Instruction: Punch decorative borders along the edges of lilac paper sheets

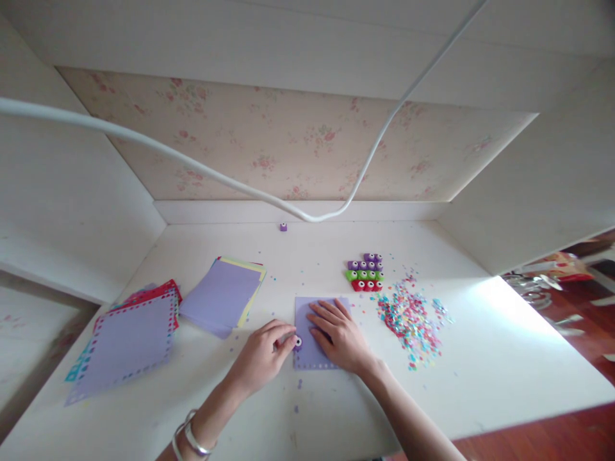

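Observation:
A sheet of purple paper [305, 314] lies in the middle of the white table, with punched holes along its near edge. Spread flat across it, my right hand [339, 333] presses it down with the fingers stretched out. At the sheet's left edge sits a small purple paper punch [298, 344] with a white top and a dark mark. My left hand [264, 352] is closed with thumb and fingertips at this punch, coming from its left side. Part of the sheet is hidden under my right hand.
Several purple, green and red punches [368, 275] stand in rows, beside a heap of colourful paper bits [410, 320]. Another purple punch [283, 227] is near the back. Leftward lie stacked plain sheets [216, 294] and hole-edged sheets [129, 339]. A white cable [211, 176] hangs across the view.

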A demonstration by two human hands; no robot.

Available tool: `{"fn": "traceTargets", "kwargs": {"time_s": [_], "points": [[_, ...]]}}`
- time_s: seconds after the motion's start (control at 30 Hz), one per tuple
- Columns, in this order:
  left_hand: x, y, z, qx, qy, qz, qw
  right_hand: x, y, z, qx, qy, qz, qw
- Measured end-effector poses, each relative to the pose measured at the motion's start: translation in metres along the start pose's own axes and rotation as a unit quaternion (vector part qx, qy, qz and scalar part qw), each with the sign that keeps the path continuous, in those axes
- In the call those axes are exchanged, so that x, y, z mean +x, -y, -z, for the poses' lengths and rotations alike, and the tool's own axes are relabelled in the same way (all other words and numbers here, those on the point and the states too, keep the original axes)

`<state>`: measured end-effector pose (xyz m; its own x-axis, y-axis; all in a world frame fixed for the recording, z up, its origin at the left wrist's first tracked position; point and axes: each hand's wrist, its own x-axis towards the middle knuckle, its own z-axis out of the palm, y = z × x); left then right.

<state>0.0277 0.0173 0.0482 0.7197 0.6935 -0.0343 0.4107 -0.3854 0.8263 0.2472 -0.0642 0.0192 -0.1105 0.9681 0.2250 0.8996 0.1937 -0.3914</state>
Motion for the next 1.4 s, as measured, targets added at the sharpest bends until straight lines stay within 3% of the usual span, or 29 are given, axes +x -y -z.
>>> {"fn": "traceTargets", "kwargs": {"time_s": [0.27, 0.53, 0.83, 1.0, 1.17, 1.27, 1.4], "points": [[0.009, -0.009, -0.012, 0.034, 0.003, 0.038, 0.999, 0.001, 0.000, 0.000, -0.002, 0.001, -0.002, 1.000], [0.029, -0.002, -0.022, 0.068, 0.029, 0.075, 0.994, 0.001, 0.000, 0.001, 0.001, 0.005, -0.009, 1.000], [0.021, -0.002, 0.002, 0.034, 0.071, 0.074, 0.994, 0.001, -0.002, 0.001, 0.006, 0.002, -0.005, 1.000], [-0.001, 0.015, 0.017, 0.036, 0.012, 0.058, 0.998, 0.001, -0.001, 0.005, 0.002, 0.008, -0.003, 1.000], [-0.016, 0.024, 0.013, 0.043, -0.004, 0.041, 0.998, 0.006, 0.016, 0.012, 0.001, 0.005, 0.019, 1.000], [-0.015, 0.017, 0.008, 0.049, -0.018, 0.003, 0.999, 0.012, 0.037, 0.014, 0.084, 0.036, 0.030, 0.995], [-0.012, 0.012, 0.002, 0.030, -0.049, 0.006, 0.998, 0.021, 0.059, 0.013, 0.203, 0.065, 0.016, 0.977]]}}
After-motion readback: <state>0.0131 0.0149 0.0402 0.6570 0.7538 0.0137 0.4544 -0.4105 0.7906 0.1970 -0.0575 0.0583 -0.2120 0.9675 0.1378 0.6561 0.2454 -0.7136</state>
